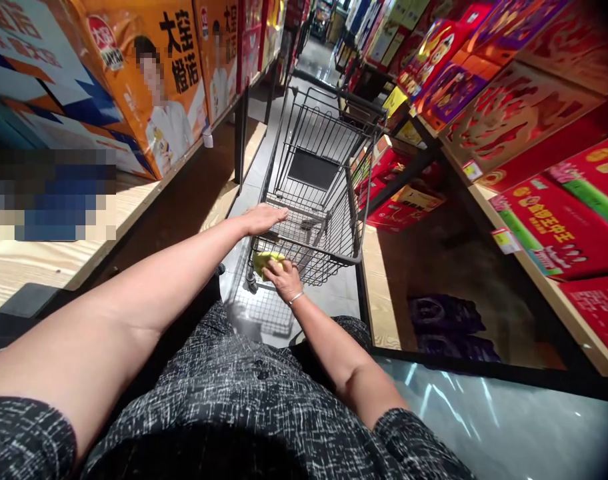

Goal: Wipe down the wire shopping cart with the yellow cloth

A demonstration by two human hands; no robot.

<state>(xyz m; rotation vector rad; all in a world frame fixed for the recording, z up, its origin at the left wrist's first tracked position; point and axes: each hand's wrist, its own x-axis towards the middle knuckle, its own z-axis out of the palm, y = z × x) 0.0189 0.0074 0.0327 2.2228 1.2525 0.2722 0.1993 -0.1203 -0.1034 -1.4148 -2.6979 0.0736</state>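
A grey wire shopping cart (pixel 329 133) stands in a narrow store aisle in front of me. My left hand (pixel 265 218) lies flat, fingers stretched, on the cart's near top rim. My right hand (pixel 283 277) is lower, its fingers closed on a yellow cloth (pixel 264 260) pressed against the cart's lower near wire frame. A thin bracelet sits on my right wrist. The cart's basket holds only a dark flat panel at its far end.
Wooden shelves (pixel 39 260) run along the left with orange boxes (pixel 149 80) on them. Red gift boxes (pixel 559 227) fill shelves on the right. The glossy tiled aisle floor (pixel 314 60) runs on beyond the cart.
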